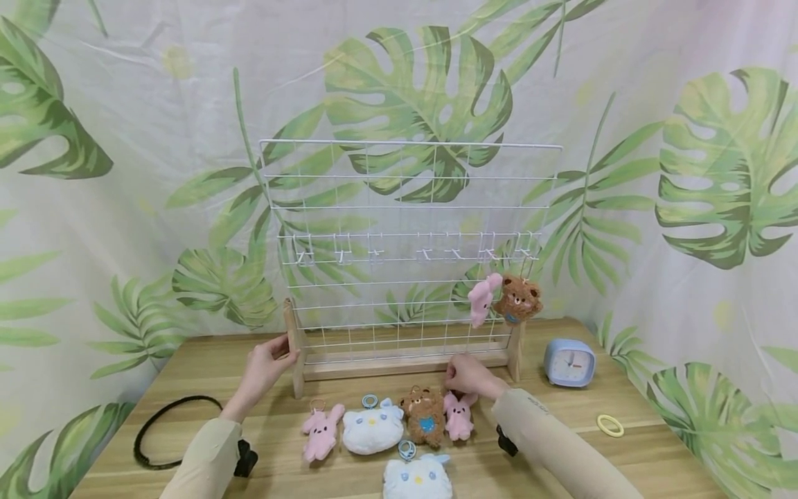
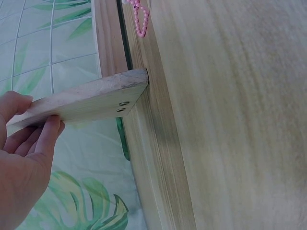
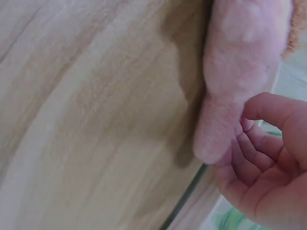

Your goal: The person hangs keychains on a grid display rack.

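My left hand [image 1: 267, 362] holds the left wooden upright [image 1: 293, 350] of a white wire grid rack [image 1: 399, 298], with the thumb on one face and fingers on the other [image 2: 29, 153]. At the top of the right-hand pink bunny plush [image 1: 459, 417] on the table, my right hand [image 1: 469, 375] has its fingers curled. In the right wrist view, thumb and index finger pinch at the bunny's ear [image 3: 218, 129]; any ring there is hidden. Beside it lie a brown bear plush [image 1: 424, 419], a white plush [image 1: 373, 428] and another pink bunny plush [image 1: 321, 433].
Several white hooks [image 1: 374, 254] line the grid. A pink bunny [image 1: 483, 301] and a brown bear [image 1: 519, 301] hang at its right. A second white plush [image 1: 418, 479] lies in front. A blue clock [image 1: 570, 362], yellow ring [image 1: 609, 425] and black headband [image 1: 145, 424] are around the table.
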`<state>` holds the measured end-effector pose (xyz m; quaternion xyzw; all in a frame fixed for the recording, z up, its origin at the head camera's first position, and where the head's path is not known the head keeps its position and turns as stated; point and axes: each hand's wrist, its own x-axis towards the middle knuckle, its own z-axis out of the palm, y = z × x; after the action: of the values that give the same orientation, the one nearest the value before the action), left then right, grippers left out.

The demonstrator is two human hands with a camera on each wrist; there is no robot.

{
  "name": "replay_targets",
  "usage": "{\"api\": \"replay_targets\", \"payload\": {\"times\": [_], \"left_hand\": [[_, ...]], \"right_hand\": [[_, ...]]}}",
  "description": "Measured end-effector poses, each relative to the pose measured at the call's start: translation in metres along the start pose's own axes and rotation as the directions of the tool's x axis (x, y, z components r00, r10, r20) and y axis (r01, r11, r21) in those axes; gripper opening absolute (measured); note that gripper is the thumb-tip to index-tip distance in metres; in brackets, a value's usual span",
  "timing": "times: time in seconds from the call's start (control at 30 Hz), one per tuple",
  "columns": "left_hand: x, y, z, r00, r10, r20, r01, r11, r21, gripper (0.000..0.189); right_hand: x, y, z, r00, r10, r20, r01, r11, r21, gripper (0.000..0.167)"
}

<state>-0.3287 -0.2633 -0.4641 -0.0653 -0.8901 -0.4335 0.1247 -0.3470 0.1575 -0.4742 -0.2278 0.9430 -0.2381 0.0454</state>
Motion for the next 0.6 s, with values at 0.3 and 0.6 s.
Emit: {"api": "replay_targets", "payload": {"times": [0.3, 0.6], "left_hand": [[-0.001, 0.001, 0.000, 1.000, -0.009, 0.010, 0.009, 1.000, -0.017, 0.049], [-0.001, 0.003, 0.000, 1.000, -0.021, 0.013, 0.021, 0.999, -0.031, 0.049]], "right_hand": [[-0.019, -0.007, -0.025, 0.997, -0.024, -0.080, 0.031, 0.996, 0.085, 0.012], [-0.041, -0.016, -0.050, 0.962, -0.118, -0.248, 0.126, 0.992, 0.014, 0.015]]}}
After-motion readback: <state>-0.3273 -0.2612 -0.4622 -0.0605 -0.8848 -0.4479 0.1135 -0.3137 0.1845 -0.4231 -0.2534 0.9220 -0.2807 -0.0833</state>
